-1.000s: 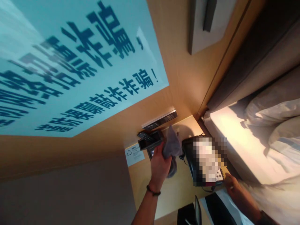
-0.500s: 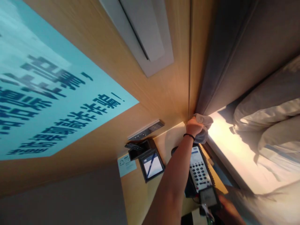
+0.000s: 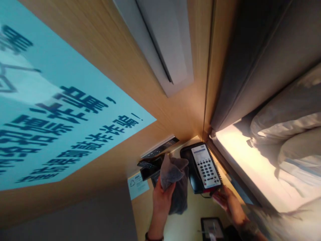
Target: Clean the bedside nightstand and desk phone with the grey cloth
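My left hand [image 3: 161, 197], with a dark band at the wrist, is closed on a bunched grey cloth [image 3: 178, 195]. The cloth hangs over the wooden tabletop, beside the black desk telephone [image 3: 207, 169]. At the telephone's near right corner, my right hand [image 3: 227, 201] has its fingers closed against the edge. The telephone's handset lies along its left side, and a short cord shows below it. Behind the cloth, the dark notepad tray is mostly hidden.
A black holder [image 3: 147, 172] with a remote control and a light blue card [image 3: 137, 185] lie left of the cloth. A wall switch panel [image 3: 160, 147] is behind. A dark-framed object [image 3: 212, 227] shows at the bottom. The bed [image 3: 240, 144] borders the right.
My left hand has drawn the cloth from the back corner toward me and left. The telephone sits nearer the back corner, and my right hand is now at its edge. The view has shifted.
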{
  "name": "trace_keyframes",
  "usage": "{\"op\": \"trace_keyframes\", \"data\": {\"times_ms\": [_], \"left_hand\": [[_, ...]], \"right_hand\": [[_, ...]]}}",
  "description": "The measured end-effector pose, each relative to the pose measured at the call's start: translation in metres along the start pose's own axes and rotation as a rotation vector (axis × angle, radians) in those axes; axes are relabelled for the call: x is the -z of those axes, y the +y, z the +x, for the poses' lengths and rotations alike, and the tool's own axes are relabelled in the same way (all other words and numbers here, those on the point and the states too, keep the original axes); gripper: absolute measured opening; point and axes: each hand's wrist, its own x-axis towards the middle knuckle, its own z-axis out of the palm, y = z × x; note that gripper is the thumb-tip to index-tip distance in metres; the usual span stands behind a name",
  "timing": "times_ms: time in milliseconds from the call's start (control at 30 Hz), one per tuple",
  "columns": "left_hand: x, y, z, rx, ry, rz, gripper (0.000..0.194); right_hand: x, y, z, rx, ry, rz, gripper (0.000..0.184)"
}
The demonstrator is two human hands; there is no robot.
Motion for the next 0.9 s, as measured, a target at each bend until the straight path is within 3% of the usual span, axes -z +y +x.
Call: {"op": "trace_keyframes", "data": {"times_ms": [100,233,433,500,567,633,700,800,867,900], "left_hand": [[0.016,-0.017,-0.011,0.044,0.024,0.081,0.054],[0.020,-0.029,-0.021,0.076,0.025,0.137,0.047],[0.028,-0.031,-0.030,0.037,-0.056,0.217,0.046],[0.037,-0.015,-0.035,-0.119,-0.073,0.283,0.050],[0.042,0.016,-0.038,-0.435,-0.048,0.426,0.057],[0.032,0.059,-0.034,-0.814,-0.019,0.630,0.062],[0.008,0.102,-0.021,-1.110,-0.018,0.862,0.060],[-0.032,0.134,0.015,-1.304,-0.061,1.190,0.043],[-0.038,0.126,0.039,-1.355,-0.132,1.344,0.040],[-0.032,0.115,0.048,-1.361,-0.158,1.392,0.040]], "right_hand": [[-0.008,-0.011,0.015,-0.018,0.054,-0.027,0.058],[-0.010,-0.022,0.032,-0.031,0.126,-0.091,0.035],[-0.004,-0.030,0.043,-0.001,0.189,-0.173,0.041],[-0.001,-0.029,0.035,0.000,0.169,-0.177,0.050],[0.003,-0.023,0.023,-0.002,0.159,-0.183,0.064],[0.007,-0.010,0.008,-0.012,0.162,-0.205,0.082],[0.012,0.008,-0.005,-0.046,0.160,-0.231,0.093],[0.017,0.037,-0.019,-0.164,0.118,-0.192,0.100],[0.019,0.048,-0.027,-0.183,0.097,-0.162,0.098],[0.020,0.050,-0.030,-0.177,0.085,-0.168,0.095]]}}
